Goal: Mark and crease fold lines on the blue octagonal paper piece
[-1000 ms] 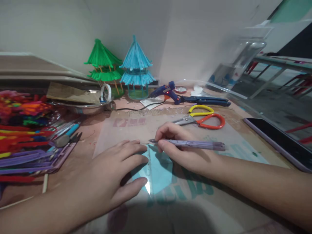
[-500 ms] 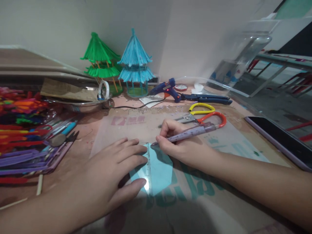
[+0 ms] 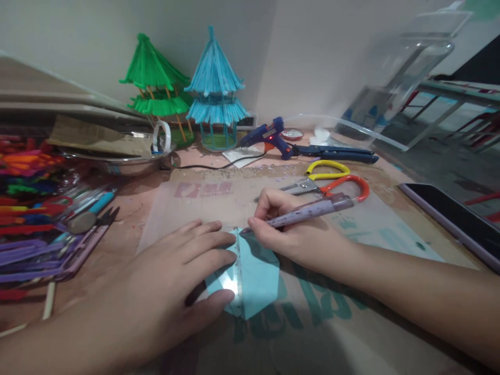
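1. Blue paper [image 3: 261, 284] lies flat on the covered desk [image 3: 135, 198], partly under a clear ruler [image 3: 238, 276].
2. Left hand [image 3: 167, 276]: fingers spread over the ruler, gripping nothing, probably steadying it.
3. Right hand [image 3: 299, 240]: fingers pinched round a pen [image 3: 312, 212], tip beside the ruler, likely for guidance.

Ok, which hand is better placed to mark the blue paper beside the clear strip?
Probably your right hand: it holds the pen, its tip by the top of the blue paper, near the clear strip. Your left hand holds no pen; its fingers spread at the strip's left side.
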`<action>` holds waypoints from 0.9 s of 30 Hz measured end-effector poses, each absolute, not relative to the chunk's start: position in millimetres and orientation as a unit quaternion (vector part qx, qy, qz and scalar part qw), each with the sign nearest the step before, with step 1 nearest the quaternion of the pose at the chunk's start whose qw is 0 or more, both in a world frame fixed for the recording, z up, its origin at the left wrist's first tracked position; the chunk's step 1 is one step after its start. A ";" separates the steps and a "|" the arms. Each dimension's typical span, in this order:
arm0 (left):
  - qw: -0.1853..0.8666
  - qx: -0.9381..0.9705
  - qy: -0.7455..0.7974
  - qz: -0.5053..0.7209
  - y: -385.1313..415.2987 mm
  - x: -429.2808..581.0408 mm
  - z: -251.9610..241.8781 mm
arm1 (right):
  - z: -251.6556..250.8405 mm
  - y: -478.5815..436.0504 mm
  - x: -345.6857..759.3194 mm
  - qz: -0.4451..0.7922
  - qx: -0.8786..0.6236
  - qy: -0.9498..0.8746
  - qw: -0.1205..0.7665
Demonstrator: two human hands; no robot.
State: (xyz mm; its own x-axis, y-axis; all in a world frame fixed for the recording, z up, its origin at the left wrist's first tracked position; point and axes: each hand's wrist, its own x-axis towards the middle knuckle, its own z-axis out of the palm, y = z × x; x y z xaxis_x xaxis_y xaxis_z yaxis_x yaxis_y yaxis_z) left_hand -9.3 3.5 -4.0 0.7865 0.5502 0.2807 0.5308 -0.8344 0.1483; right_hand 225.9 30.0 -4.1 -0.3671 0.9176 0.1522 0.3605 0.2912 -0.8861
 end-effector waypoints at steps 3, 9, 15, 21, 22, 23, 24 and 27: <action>0.001 0.947 0.279 0.158 3.9 -9.1 -4.2 | -4.1 30.0 225.7 0.397 -0.440 -0.725 0.351; -0.010 0.950 0.270 0.156 3.4 -6.1 -3.9 | -3.5 29.3 226.1 0.396 -0.449 -0.725 0.341; 0.019 0.946 0.284 0.154 2.8 -8.5 -4.3 | -3.9 29.4 225.6 0.385 -0.447 -0.732 0.341; 0.034 0.945 0.288 0.154 2.3 -9.2 -6.1 | -3.5 29.8 225.2 0.388 -0.449 -0.728 0.341; 0.029 0.945 0.286 0.154 2.2 -8.9 -6.0 | -3.8 29.8 225.3 0.389 -0.449 -0.728 0.342; 0.026 0.946 0.284 0.153 2.2 -8.4 -5.7 | -4.1 29.8 225.4 0.389 -0.447 -0.728 0.345; 0.024 0.947 0.283 0.152 2.2 -8.1 -5.4 | -4.4 29.8 225.5 0.388 -0.444 -0.729 0.348; 0.032 0.946 0.288 0.145 2.4 -7.6 -4.2 | -5.3 29.6 225.7 0.391 -0.440 -0.728 0.352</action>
State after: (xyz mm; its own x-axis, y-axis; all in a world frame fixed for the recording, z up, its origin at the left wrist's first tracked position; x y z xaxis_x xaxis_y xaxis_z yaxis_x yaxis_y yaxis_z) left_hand -7.6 2.4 -4.2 0.7918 0.5550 0.2550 0.5363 -0.8315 0.1446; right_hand 225.7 29.6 -5.3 -0.3662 0.9151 0.1690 0.3654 0.3084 -0.8783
